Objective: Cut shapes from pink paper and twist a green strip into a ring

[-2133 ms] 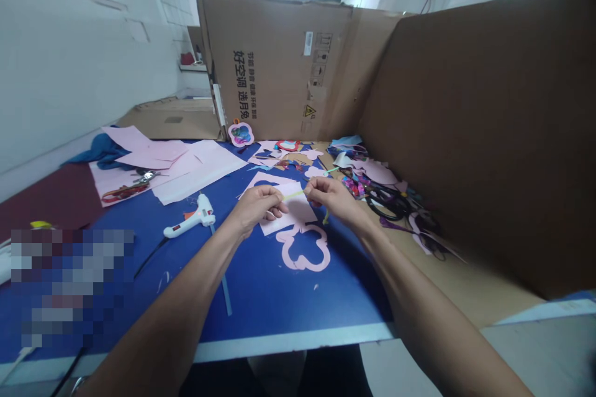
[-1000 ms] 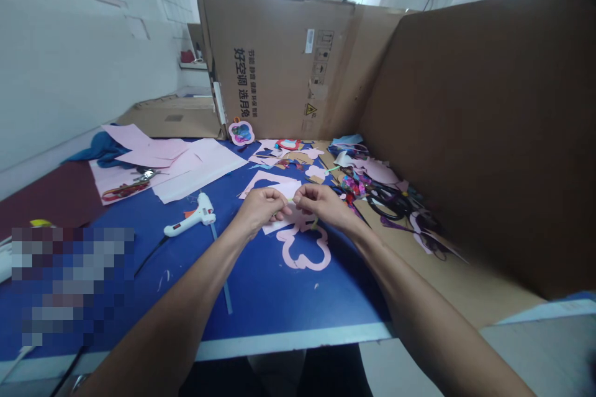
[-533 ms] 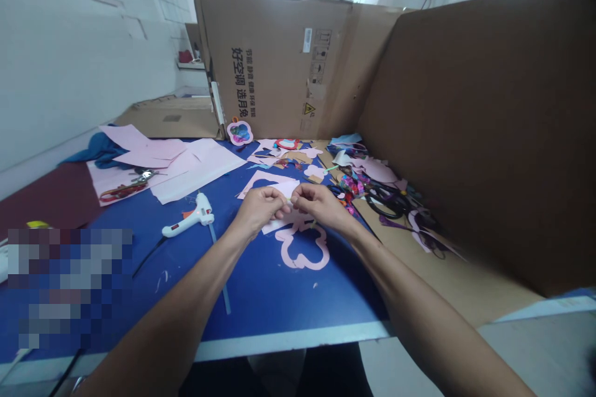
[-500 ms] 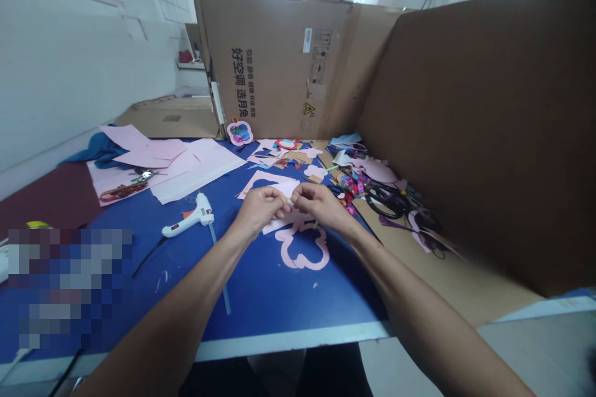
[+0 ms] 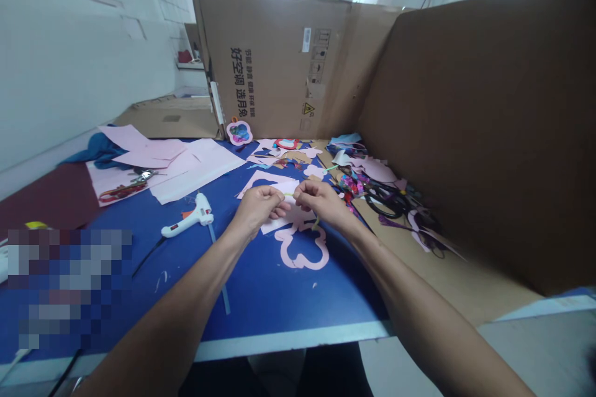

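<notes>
A thin yellow-green strip (image 5: 289,195) stretches across the short gap between my hands. My left hand (image 5: 264,206) pinches one end of it. My right hand (image 5: 318,198) pinches it close to the other side, and a tail of the same colour hangs down below that hand. Whether the strip is ribbon or cord is too small to tell. Under my hands lies a pink sheet (image 5: 274,225) with cut-outs. Nearer to me, a pink flower-shaped paper frame (image 5: 285,252) rests flat on the blue table.
A white glue gun (image 5: 189,221) lies left of my hands, beside a narrow blue strip (image 5: 225,298). Pink sheets (image 5: 200,167) and keys (image 5: 145,177) are farther left. Black-handled scissors (image 5: 388,203) lie among scraps at right. Cardboard panels (image 5: 279,62) stand behind and to the right.
My hands have come closer together since two seconds ago, shortening the visible strip between them. In the last half second they have parted slightly, so more of the strip shows.
</notes>
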The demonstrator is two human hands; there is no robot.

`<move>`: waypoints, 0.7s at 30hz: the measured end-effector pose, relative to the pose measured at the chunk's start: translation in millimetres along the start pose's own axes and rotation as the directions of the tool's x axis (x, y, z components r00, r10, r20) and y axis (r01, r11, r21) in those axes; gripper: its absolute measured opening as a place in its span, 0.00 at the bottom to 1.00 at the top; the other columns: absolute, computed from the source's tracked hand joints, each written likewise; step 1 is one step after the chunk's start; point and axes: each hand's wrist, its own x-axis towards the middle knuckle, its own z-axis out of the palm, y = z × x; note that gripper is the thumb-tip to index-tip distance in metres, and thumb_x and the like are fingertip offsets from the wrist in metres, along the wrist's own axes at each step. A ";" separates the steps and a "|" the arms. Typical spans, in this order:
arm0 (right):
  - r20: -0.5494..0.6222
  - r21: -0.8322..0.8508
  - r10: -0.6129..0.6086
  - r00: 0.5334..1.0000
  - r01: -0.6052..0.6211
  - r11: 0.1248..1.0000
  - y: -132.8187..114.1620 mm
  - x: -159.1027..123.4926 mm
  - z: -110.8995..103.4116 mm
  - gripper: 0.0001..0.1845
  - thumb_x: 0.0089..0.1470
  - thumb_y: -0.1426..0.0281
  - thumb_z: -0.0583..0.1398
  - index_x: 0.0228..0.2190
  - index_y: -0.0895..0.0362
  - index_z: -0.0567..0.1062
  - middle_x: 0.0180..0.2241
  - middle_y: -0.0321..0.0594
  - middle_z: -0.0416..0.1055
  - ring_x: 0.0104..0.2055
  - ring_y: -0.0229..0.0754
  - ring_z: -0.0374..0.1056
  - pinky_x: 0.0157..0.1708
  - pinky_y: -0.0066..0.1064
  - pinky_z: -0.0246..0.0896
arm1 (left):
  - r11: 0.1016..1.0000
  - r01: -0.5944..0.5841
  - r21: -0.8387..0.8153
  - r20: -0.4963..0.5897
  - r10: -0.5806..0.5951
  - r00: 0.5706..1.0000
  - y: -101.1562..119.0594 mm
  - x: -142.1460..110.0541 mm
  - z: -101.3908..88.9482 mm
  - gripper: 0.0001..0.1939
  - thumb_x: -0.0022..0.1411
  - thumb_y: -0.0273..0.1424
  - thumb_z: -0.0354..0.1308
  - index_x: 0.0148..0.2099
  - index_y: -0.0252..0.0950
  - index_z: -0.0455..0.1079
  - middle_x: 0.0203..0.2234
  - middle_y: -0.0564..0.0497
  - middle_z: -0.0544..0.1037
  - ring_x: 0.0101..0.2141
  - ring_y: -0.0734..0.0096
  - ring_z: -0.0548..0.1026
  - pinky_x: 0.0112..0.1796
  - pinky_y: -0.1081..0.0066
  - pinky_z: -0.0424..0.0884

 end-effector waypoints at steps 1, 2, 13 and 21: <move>0.001 0.003 0.003 1.000 -0.003 1.000 0.1 -0.1 0.3 0.10 0.51 0.62 0.64 0.27 0.54 0.73 0.24 0.34 0.70 0.26 0.37 0.64 0.29 0.31 0.61 | 1.000 0.004 -0.005 0.002 -0.004 1.000 -0.3 0.2 0.3 0.07 0.62 0.26 0.61 0.30 0.35 0.73 0.29 0.45 0.85 0.23 0.76 0.77 0.25 0.77 0.69; 0.002 0.003 0.004 1.000 -0.004 1.000 0.1 -0.2 0.5 0.10 0.51 0.61 0.65 0.27 0.54 0.73 0.24 0.33 0.70 0.25 0.37 0.63 0.28 0.31 0.60 | 1.000 0.010 -0.008 0.005 -0.009 1.000 -0.7 0.5 0.3 0.07 0.62 0.26 0.61 0.30 0.35 0.73 0.29 0.44 0.85 0.23 0.76 0.77 0.25 0.76 0.69; 0.023 -0.017 -0.013 1.000 0.013 1.000 2.0 -0.9 2.3 0.12 0.54 0.59 0.65 0.29 0.55 0.74 0.25 0.34 0.71 0.26 0.37 0.64 0.29 0.30 0.60 | 1.000 -0.001 0.026 0.016 0.001 1.000 -3.0 0.8 0.2 0.06 0.62 0.27 0.62 0.31 0.36 0.74 0.27 0.46 0.85 0.21 0.76 0.76 0.23 0.77 0.69; 0.049 -0.006 -0.011 0.999 0.011 1.000 0.7 -2.3 6.0 0.11 0.54 0.61 0.64 0.28 0.55 0.73 0.26 0.33 0.71 0.26 0.36 0.64 0.30 0.29 0.60 | 0.996 0.021 -0.088 -0.043 -0.025 0.999 -4.4 2.5 3.1 0.05 0.59 0.24 0.60 0.31 0.34 0.75 0.26 0.46 0.84 0.22 0.75 0.77 0.24 0.77 0.68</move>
